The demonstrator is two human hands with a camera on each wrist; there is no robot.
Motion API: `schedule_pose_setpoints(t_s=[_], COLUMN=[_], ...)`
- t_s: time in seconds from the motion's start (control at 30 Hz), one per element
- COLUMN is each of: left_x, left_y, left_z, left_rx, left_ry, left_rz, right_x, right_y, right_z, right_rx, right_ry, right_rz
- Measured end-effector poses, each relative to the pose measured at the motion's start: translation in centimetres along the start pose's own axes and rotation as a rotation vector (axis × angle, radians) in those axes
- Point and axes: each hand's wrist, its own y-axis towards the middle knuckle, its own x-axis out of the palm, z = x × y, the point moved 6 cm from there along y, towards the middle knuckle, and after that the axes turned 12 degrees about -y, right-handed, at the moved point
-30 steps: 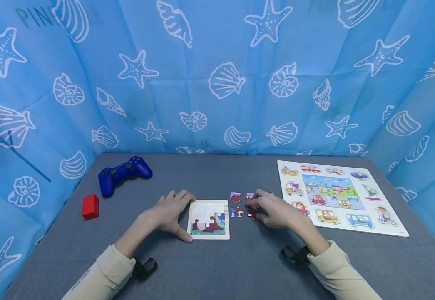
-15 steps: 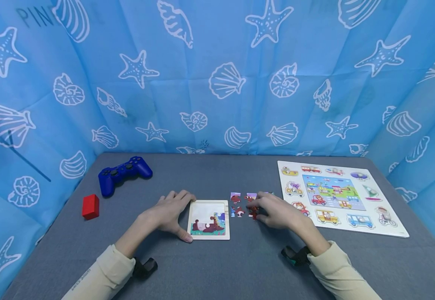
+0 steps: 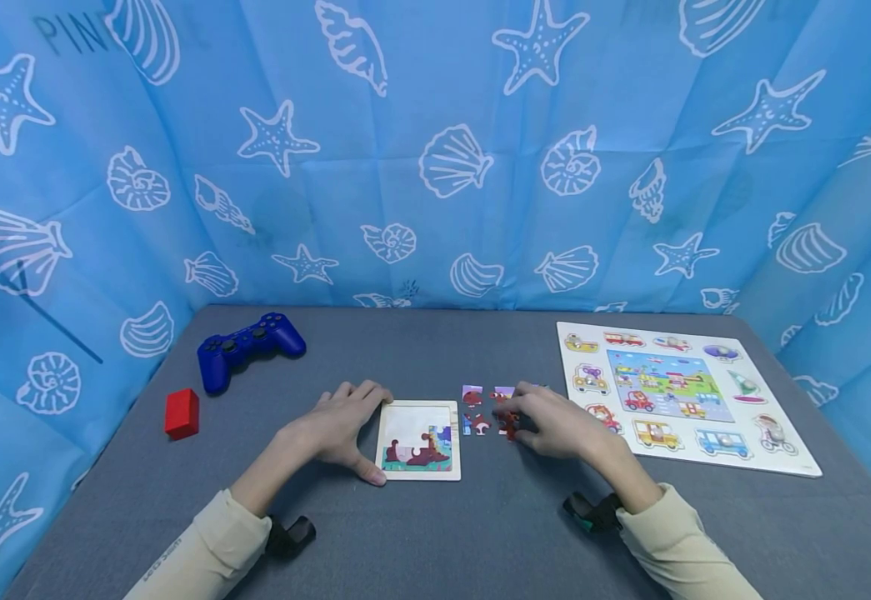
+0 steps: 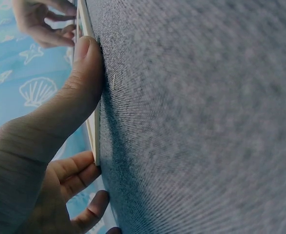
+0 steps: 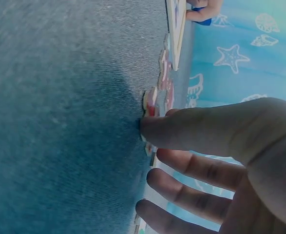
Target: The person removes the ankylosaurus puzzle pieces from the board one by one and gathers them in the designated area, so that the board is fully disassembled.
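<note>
A small wooden jigsaw tray (image 3: pixel 423 476) lies flat on the grey table, with several pieces (image 3: pixel 427 455) fitted along its bottom and right side. My left hand (image 3: pixel 333 425) grips the tray's left side, thumb at the near corner and fingers at the far one. To the tray's right are loose jigsaw pieces (image 3: pixel 473 396) in small groups. My right hand (image 3: pixel 548 421) is over the right-hand group, its thumb and index finger pinching a reddish-brown puzzle piece (image 3: pixel 506 425) at table level. In the right wrist view, the thumb (image 5: pixel 167 131) covers part of that puzzle piece (image 5: pixel 151 100).
A white peg puzzle board (image 3: pixel 773 450) with vehicle pictures lies at the right. A blue game controller (image 3: pixel 251 346) sits at the back left, with a red block (image 3: pixel 182 414) in front of it. A blue shell-print curtain (image 3: pixel 435 208) hangs behind the table.
Very little differs. The right hand's fingers shift slightly over the right-hand pieces, while the left hand and the tray stay in place.
</note>
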Motion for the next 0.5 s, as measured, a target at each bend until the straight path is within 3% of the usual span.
schedule_pose_setpoints(t_s=[0.5], left_x=[0.1], left_y=[0.0], left_z=[-0.1], left_rx=[0.011], left_ry=[0.001], left_rz=[0.01], right_x=[-1.6], right_y=[0.2], right_z=[-1.4], right_rx=[-0.068], right_ry=[-0.007], right_rz=[0.109])
